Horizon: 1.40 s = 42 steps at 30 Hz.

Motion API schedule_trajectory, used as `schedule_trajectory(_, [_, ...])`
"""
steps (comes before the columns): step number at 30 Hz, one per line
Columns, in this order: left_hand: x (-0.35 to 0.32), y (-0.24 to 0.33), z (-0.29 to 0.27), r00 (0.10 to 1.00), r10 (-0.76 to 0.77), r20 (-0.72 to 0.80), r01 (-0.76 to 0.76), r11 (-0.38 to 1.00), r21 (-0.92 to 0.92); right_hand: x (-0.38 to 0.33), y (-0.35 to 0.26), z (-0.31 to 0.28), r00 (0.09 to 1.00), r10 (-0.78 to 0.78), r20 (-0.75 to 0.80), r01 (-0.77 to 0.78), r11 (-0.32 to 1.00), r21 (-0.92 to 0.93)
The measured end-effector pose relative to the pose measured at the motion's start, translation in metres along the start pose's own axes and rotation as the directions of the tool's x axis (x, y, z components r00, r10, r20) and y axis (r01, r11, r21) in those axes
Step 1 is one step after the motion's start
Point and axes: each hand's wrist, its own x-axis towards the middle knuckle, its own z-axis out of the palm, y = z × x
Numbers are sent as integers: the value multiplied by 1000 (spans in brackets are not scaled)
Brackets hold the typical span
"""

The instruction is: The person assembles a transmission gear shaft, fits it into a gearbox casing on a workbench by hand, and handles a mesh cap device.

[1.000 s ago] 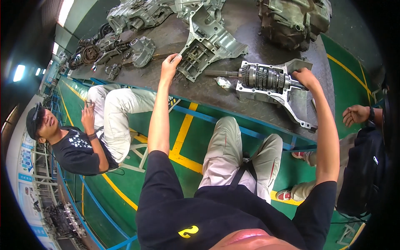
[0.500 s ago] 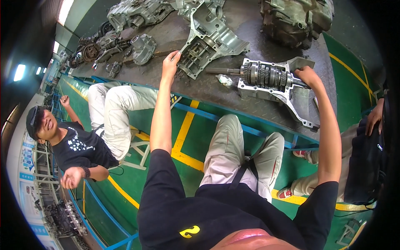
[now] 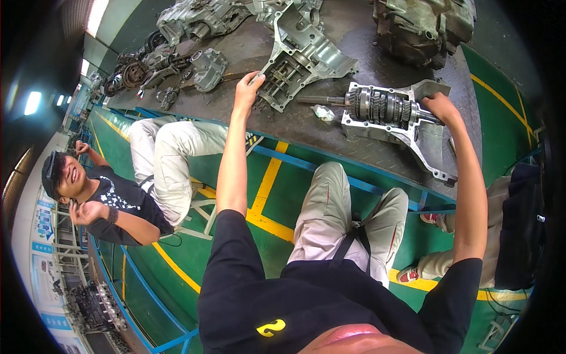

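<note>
A gearbox housing half (image 3: 318, 52) lies on the metal bench, its inside with rods showing. My left hand (image 3: 247, 91) is closed on its near left edge, thumb on the rim. To the right, a second housing half (image 3: 377, 131) sits with its hollow side up. In it rests a gear shaft (image 3: 377, 106) with several gears, its long thin end sticking out to the left. My right hand (image 3: 442, 109) is closed round the short right end of that shaft; the fingertips are partly hidden. A crumpled white wrapper (image 3: 322, 113) lies beside the long end.
A large dirty gearbox (image 3: 421, 26) stands at the bench's far right. More castings (image 3: 206, 66) and gears fill the far left. A seated person (image 3: 112, 197) is at my left; another person's legs (image 3: 448, 253) show at right. The bench's blue frame (image 3: 295, 160) runs above my knees.
The whole view has shifted slightly; both my hands keep their holds, and the parts lie as before. The person at left has moved their hands, and the other person's hand at right is out of sight.
</note>
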Motion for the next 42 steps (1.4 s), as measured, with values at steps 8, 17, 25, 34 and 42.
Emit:
schedule_trajectory(8, [1, 5, 4, 999, 7, -51, -7, 1000, 8, 2, -3, -4, 997, -19, 72, 18, 1000, 5])
schedule_trajectory(17, [4, 15, 1, 1000, -21, 20, 21, 999, -26, 2, 6, 4, 1000, -1, -24, 1, 1000, 14])
schedule_trajectory(25, [9, 10, -13, 995, -46, 86, 36, 992, 120, -6, -3, 0, 1000, 16, -13, -15, 1000, 15])
schedule_trajectory(34, [13, 12, -20, 996, -32, 88, 16, 983, 181, 0, -5, 3, 1000, -14, 0, 14, 1000, 15])
schedule_trajectory(42, [-22, 81, 65, 995, -91, 30, 73, 924, 376, 13, 67, 0, 927, -311, 209, 371, 844, -387])
